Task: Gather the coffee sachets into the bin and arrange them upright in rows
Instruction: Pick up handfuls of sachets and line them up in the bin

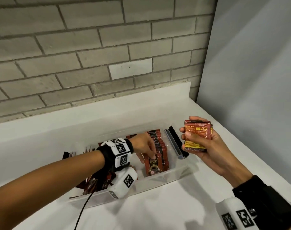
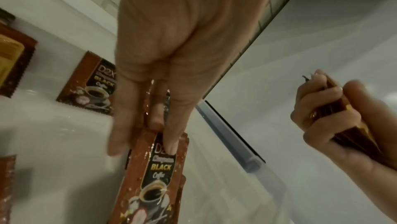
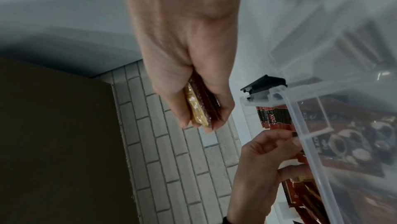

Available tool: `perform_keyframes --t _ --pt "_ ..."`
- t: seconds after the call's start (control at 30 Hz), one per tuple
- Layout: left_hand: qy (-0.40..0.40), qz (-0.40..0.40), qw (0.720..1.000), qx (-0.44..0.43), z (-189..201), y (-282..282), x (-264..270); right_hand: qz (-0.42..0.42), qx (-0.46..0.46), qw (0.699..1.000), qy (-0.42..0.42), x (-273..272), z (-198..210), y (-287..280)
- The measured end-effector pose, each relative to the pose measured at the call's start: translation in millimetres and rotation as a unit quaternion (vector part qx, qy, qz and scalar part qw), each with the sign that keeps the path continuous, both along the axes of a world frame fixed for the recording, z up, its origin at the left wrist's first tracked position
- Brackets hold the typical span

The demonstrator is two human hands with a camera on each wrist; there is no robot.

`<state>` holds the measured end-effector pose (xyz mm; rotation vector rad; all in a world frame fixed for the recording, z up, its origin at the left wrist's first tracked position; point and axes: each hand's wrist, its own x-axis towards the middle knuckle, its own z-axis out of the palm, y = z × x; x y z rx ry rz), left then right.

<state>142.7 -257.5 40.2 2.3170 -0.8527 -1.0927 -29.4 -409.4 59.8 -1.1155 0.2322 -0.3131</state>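
Observation:
A clear plastic bin (image 1: 174, 173) stands on the white counter. A row of red-brown coffee sachets (image 1: 158, 143) stands upright in its right part. My left hand (image 1: 148, 156) reaches down into the bin and pinches the top of the front sachet (image 1: 152, 166) of that row; the left wrist view shows its fingertips (image 2: 171, 144) on the sachet (image 2: 159, 173). To the right of the bin, above the counter, my right hand (image 1: 191, 141) grips a stack of several sachets (image 1: 198, 135), seen edge-on as the stack (image 3: 201, 107) in the right wrist view.
Loose sachets (image 1: 98, 183) lie tumbled in the bin's left part, one flat sachet (image 2: 90, 85) on its floor. A black and grey latch (image 1: 176, 141) sits on the bin's right end. A black cable (image 1: 81, 211) hangs from my left wrist. A grey panel (image 1: 249, 80) bounds the counter's right side.

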Motion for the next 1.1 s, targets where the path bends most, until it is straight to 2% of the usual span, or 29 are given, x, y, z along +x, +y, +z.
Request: perform_keyframes --t 0.13,0.37,0.53,0.63,0.7,0.77,0.93,1.1 --pt "-0.035 -0.005 0.999 0.038 -10.3 -6.9 -0.1 0.005 0.007 1.000 0.001 -0.1 -1.4 -0.5" --pt "0.016 0.004 1.000 0.014 -12.5 -11.4 -1.0 0.004 0.016 1.000 0.008 0.7 -3.1 0.5" --pt "0.024 0.082 0.993 -0.076 -11.0 -10.7 -0.2 0.005 0.024 1.000 0.011 -1.5 -5.2 0.4" --pt "0.014 0.107 0.994 -0.017 -8.7 -3.0 -0.9 0.007 0.024 1.000 0.013 -0.3 -5.5 1.6" --pt "0.065 0.073 0.993 0.065 -9.9 4.2 -1.7 0.011 0.024 1.000 0.014 1.7 -4.7 3.2" --pt "0.149 0.050 0.982 0.107 -13.0 7.6 -6.5 0.014 0.025 0.999 0.014 2.9 -3.9 5.2" --pt "0.227 0.092 0.968 0.060 -14.9 4.3 -16.5 0.023 0.030 0.999 0.019 5.4 -3.9 10.3" --pt "0.245 0.053 0.965 0.077 -14.0 9.9 -19.5 0.045 0.037 0.998 0.025 7.7 -6.2 16.3"
